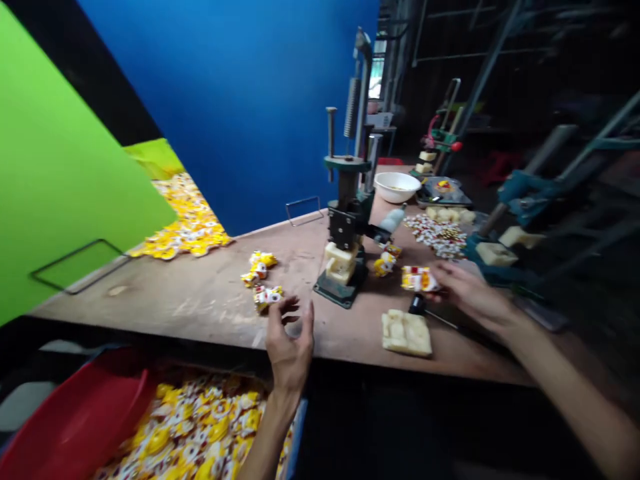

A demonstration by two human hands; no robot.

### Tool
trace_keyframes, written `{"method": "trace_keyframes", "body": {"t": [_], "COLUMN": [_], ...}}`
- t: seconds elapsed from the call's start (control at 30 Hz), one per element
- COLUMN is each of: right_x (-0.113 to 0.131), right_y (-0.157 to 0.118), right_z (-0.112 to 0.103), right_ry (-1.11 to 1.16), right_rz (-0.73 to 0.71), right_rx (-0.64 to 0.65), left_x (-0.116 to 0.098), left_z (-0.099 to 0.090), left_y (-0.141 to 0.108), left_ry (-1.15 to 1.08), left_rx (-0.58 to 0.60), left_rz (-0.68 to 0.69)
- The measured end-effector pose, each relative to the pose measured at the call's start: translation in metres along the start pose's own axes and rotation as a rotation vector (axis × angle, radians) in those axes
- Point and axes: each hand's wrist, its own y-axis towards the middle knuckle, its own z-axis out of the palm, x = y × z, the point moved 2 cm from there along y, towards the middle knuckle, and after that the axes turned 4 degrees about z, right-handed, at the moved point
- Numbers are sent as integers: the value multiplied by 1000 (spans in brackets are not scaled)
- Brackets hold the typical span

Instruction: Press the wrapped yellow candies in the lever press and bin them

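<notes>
My right hand [467, 297] grips a small yellow, white and red figure piece [419, 279] above the right part of the table. My left hand [290, 340] is over the front edge with thumb and fingers apart. Its fingertips are beside a similar yellow and white figure piece [267, 297]; whether they touch it I cannot tell. Between the hands stands a green hand-lever press [345, 220] with a cream block fixture [341, 262] on its base. A loose cream block [406, 332] lies near the front edge, below the held piece.
A heap of yellow and white pieces [187, 220] rests against the blue panel [240, 100]. Below the table is a bin of many pieces [200, 427] beside a red basin [75, 413]. A white bowl [397, 187], small parts [437, 235] and another press [500, 247] stand right.
</notes>
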Motion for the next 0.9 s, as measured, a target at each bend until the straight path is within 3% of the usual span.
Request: {"method": "trace_keyframes", "body": {"t": [0.1, 0.2, 0.3, 0.43, 0.53, 0.67, 0.8, 0.9], "right_x": [13, 18, 17, 8, 0, -12, -18, -11], "right_y": [-20, -28, -33, -37, -28, -2, 16, 31], "right_z": [50, 78, 92, 110, 113, 94, 76, 67], "right_ry": [272, 254, 81, -42, -84, -104, -91, -94], "right_rz": [156, 111, -96, -256, -284, -271, -190, -238], "right_rx": [285, 387, 423, 466, 449, 189, 125, 80], "left_x": [-32, -48, -48, -36, -18, 7, 19, 19], "left_z": [31, 45, 40, 24, 22, 41, 74, 90], "left_y": [-28, -38, -37, -31, -17, 7, 19, 19], "left_ry": [-352, -613, -755, -670, -565, -400, -255, -127], "left_rx": [341, 553, 598, 609, 480, 186, 101, 41], "left_rz": [-213, -427, -585, -593, -466, -164, 69, 162]}}
